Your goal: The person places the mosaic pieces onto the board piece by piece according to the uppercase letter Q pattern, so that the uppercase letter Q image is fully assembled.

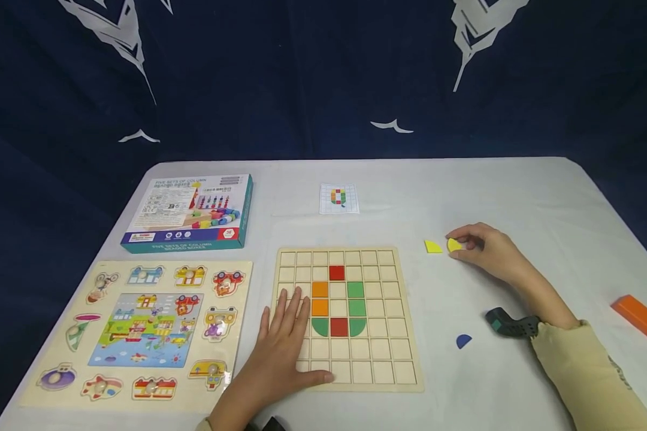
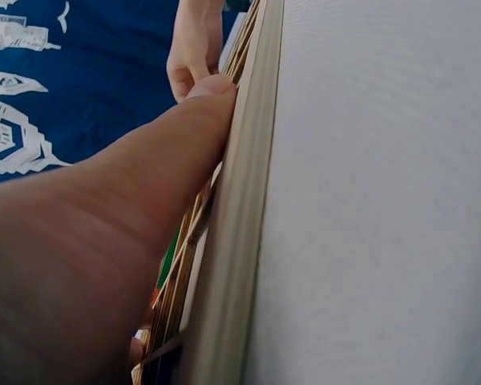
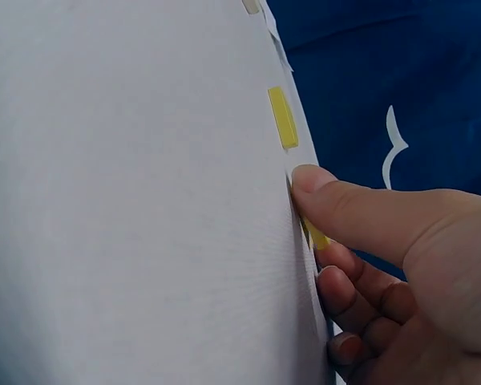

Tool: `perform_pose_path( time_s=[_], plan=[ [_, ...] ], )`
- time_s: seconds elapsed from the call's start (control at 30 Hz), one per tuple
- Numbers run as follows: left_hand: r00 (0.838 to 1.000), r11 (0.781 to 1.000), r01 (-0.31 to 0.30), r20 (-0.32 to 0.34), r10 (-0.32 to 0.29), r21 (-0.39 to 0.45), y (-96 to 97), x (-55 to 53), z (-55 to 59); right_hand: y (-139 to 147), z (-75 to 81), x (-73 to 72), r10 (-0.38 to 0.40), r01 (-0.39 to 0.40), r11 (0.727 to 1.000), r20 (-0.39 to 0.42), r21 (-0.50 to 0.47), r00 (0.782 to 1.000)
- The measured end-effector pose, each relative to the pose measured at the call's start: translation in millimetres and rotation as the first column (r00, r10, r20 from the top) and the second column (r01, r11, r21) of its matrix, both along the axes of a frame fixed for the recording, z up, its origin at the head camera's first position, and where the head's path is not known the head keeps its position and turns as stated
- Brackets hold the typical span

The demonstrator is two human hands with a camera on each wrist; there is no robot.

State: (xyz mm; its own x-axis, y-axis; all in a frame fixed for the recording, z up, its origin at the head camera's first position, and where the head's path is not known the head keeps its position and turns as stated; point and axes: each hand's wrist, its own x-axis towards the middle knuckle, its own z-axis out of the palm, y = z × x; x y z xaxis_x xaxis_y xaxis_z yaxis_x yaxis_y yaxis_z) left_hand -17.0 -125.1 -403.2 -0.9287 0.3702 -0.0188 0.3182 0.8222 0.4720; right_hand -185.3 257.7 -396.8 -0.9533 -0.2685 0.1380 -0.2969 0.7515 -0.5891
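My left hand rests with spread fingers on the left side of a wooden grid board. Red, orange and green pieces sit in some of its squares, among them a red square tile and a green square tile. To the right of the board, my right hand pinches a yellow piece between thumb and fingers, at the tabletop. In the right wrist view the thumb partly hides that piece. Just left of it lies a yellow quarter-circle piece.
A small pattern card lies behind the board. A blue half-circle piece is near the right forearm. To the left are a knobbed vehicle puzzle and a bead set box. An orange block lies at the right edge.
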Motion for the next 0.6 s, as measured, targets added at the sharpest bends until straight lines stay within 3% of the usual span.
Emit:
perform_pose_path(
  time_s=[0.43, 0.6],
  plan=[
    [1.0, 1.0, 0.003, -0.005, -0.003, -0.011, -1.4, -0.9, -0.4, 3, 7.0, -0.9, 0.015, -0.015, 1.0, -0.004, -0.026, 1.0],
    [1.0, 1.0, 0.003, -0.001, -0.003, -0.002, -1.0, -1.3, -1.6, -12, 19.1, 0.8, 0.068, -0.053, 0.983, 0.08, -0.175, 0.995]
  ],
)
